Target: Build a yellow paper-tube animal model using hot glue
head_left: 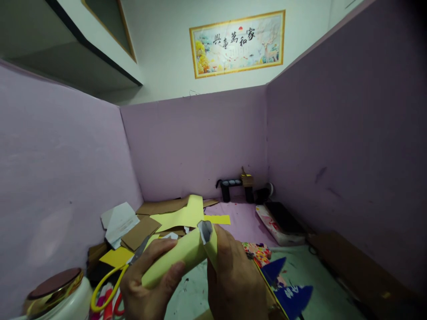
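My left hand (151,280) is wrapped round a roll covered in pale yellow paper (180,255), with the thumb lying along its side. The roll is tilted, and its upper right end opens to a greyish inside. At that end my right hand (233,271) is closed on a folded part of the same paper; its fingertips are partly hidden. Just left of my left hand are scissors (96,302) with yellow handles, their blades partly behind the fingers.
Yellow paper sheets (191,213) and brown cardboard pieces (142,233) lie behind my hands. A white jar (75,302) stands at the lower left. To the right are dark blue pointed pieces (293,300), a phone (283,218) on a box, and brown board (360,271). Purple panels (200,142) enclose the table.
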Demonstrator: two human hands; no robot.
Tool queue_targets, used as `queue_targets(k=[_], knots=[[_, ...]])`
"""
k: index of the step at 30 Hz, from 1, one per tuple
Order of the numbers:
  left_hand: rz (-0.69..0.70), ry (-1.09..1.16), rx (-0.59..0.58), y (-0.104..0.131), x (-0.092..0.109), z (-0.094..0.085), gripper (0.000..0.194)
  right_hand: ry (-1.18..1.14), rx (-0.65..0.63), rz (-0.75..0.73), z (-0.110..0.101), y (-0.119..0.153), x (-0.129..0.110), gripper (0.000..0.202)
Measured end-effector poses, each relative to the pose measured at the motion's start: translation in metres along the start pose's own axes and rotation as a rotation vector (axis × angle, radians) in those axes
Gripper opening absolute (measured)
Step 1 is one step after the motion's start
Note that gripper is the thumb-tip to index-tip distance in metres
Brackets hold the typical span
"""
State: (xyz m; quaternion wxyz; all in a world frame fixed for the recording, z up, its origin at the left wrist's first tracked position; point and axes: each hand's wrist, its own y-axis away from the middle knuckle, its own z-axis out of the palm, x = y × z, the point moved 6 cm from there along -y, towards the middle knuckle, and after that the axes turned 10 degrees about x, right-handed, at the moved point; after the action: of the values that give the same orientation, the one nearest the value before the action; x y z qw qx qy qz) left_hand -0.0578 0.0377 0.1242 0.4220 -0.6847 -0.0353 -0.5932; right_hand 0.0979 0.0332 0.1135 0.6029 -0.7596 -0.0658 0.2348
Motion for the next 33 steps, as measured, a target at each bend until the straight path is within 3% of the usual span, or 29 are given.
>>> queue_targets(k=[12, 14, 16, 20, 23, 25, 27, 29, 33], knots=[[0.026, -0.043, -0.031, -0.001, 0.003, 0.002, 0.021, -0.017, -0.016, 0.032, 0.001, 0.001, 0.002, 0.049], [0.032, -0.052, -0.059, -0.003, 0.006, 0.005, 0.022, -0.078, -0.015, 0.051, 0.002, -0.001, 0.006, 0.048], [0.053, -0.085, -0.112, -0.006, 0.010, 0.008, 0.027, -0.209, -0.096, 0.114, 0.008, -0.005, 0.012, 0.046], [0.023, -0.020, -0.196, -0.015, 0.017, 0.010, 0.063, -0.556, -0.390, 0.411, 0.033, -0.006, 0.032, 0.041], [-0.086, 0.187, -0.207, -0.023, 0.018, 0.005, 0.083, -0.826, -0.490, 0.667, 0.050, -0.002, 0.044, 0.040], [-0.114, 0.304, -0.159, -0.030, 0.019, -0.001, 0.078, -0.991, -0.536, 0.814, 0.058, 0.001, 0.048, 0.044], [-0.136, 0.353, -0.069, -0.035, 0.015, -0.005, 0.059, -1.144, -0.607, 0.971, 0.065, 0.005, 0.048, 0.045], [-0.201, 0.285, -0.074, -0.036, 0.004, 0.002, 0.041, -1.292, -0.710, 1.156, 0.069, 0.012, 0.046, 0.039], [-0.450, 0.033, -0.431, -0.010, -0.037, 0.040, 0.035, -1.522, -0.837, 1.413, 0.075, 0.024, 0.043, 0.026]])
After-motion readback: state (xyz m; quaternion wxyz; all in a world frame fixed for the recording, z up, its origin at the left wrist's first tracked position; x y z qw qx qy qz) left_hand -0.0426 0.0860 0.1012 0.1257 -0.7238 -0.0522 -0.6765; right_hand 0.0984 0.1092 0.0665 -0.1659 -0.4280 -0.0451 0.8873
